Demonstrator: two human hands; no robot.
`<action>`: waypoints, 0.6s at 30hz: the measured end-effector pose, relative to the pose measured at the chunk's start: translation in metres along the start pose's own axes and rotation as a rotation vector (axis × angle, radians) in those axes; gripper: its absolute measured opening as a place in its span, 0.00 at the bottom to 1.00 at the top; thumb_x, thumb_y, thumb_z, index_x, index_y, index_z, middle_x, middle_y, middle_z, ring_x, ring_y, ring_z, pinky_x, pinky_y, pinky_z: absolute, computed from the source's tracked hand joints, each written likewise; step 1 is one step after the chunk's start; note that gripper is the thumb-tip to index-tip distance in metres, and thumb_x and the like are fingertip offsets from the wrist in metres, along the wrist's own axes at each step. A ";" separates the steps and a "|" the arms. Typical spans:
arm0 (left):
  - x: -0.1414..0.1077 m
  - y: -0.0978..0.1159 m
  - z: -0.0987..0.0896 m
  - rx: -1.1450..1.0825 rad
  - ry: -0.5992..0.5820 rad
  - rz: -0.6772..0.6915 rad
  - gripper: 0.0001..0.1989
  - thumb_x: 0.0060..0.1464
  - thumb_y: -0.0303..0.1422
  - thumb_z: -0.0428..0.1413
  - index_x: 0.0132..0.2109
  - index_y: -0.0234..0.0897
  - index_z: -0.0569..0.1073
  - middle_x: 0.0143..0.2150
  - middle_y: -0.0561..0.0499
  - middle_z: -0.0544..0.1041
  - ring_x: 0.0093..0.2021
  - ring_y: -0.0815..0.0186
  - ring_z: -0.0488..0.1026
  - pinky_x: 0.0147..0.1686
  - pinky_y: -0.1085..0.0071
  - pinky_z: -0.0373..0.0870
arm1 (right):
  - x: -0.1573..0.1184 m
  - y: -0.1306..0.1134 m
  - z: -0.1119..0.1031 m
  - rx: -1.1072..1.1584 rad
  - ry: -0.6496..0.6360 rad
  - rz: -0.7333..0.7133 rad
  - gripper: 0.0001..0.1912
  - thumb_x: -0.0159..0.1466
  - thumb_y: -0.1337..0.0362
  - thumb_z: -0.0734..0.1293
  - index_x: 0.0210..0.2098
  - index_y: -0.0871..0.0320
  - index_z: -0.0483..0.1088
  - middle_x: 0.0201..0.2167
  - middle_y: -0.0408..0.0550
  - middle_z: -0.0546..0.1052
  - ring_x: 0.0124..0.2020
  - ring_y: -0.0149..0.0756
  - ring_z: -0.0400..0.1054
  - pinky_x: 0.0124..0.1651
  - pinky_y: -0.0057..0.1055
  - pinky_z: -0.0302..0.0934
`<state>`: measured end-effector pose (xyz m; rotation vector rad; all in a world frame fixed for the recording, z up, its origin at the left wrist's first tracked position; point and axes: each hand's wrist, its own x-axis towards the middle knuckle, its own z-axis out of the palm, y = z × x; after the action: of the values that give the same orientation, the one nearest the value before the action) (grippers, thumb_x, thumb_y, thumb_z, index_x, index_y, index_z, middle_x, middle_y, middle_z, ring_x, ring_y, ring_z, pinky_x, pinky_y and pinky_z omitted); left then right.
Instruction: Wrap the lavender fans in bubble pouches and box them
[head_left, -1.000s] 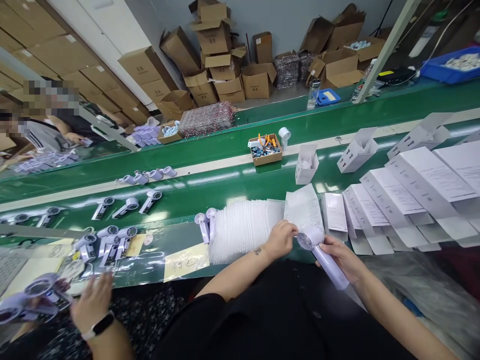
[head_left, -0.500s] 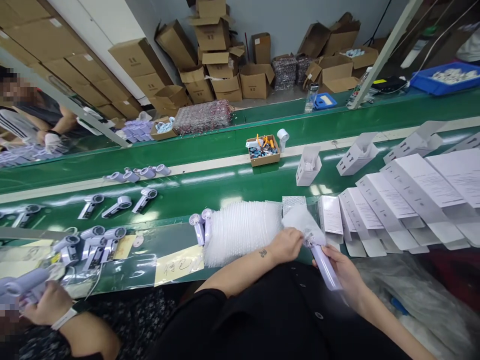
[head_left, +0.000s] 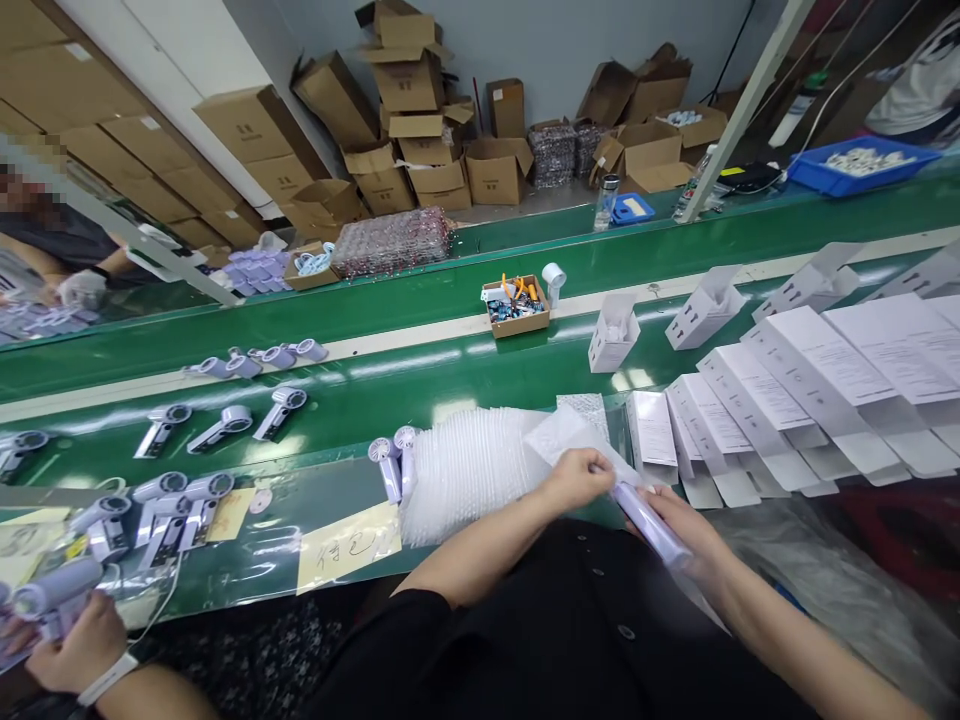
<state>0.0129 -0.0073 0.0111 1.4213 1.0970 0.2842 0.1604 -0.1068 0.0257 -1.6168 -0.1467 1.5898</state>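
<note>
My left hand (head_left: 581, 478) is closed on the edge of a translucent bubble bag (head_left: 574, 432), near the middle right of the green bench. Inside the bag's lower part lies a purple handheld fan (head_left: 651, 528), its handle slanting down to the right. Fingers of my right hand (head_left: 686, 525) wrap round that handle from the right. The fan's head is hidden by the bag and my left hand. Left of my hands spreads a row of stacked bubble bags (head_left: 472, 465). Two more purple fans (head_left: 386, 468) rest at its left end.
White boxes (head_left: 652, 430) line the bench at the right. A small carton of parts (head_left: 517, 310) stands beyond the bags. A yellow paper note (head_left: 349, 545) lies at the front. At the lower left, a co-worker's hand (head_left: 82, 640) holds a purple fan.
The bag has come further over the fan, whose head is now covered. My view has shifted slightly. The co-worker's fan at the lower left shows more fully.
</note>
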 end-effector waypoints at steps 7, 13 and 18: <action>-0.019 0.021 -0.011 -0.080 -0.097 -0.156 0.04 0.40 0.27 0.56 0.29 0.32 0.73 0.15 0.59 0.64 0.15 0.74 0.59 0.17 0.78 0.55 | -0.017 -0.029 -0.018 -0.534 -0.126 -0.212 0.11 0.55 0.55 0.68 0.28 0.56 0.67 0.29 0.44 0.69 0.34 0.37 0.66 0.28 0.30 0.69; -0.043 0.037 -0.027 -0.037 -0.158 0.014 0.06 0.39 0.27 0.57 0.29 0.31 0.74 0.20 0.56 0.68 0.20 0.75 0.61 0.20 0.79 0.56 | -0.031 -0.038 -0.026 -0.840 -0.253 -0.388 0.15 0.58 0.52 0.65 0.23 0.56 0.63 0.21 0.41 0.65 0.24 0.31 0.59 0.26 0.27 0.59; -0.055 0.051 -0.040 -0.114 -0.142 0.127 0.07 0.43 0.31 0.57 0.30 0.31 0.74 0.23 0.53 0.70 0.22 0.74 0.63 0.22 0.78 0.59 | -0.048 -0.062 -0.021 -0.776 -0.367 -0.388 0.13 0.61 0.52 0.62 0.33 0.55 0.68 0.35 0.45 0.72 0.34 0.36 0.65 0.37 0.29 0.62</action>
<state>-0.0229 -0.0112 0.0878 1.3898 0.8634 0.3257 0.1982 -0.1059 0.0976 -1.6655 -1.3249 1.5828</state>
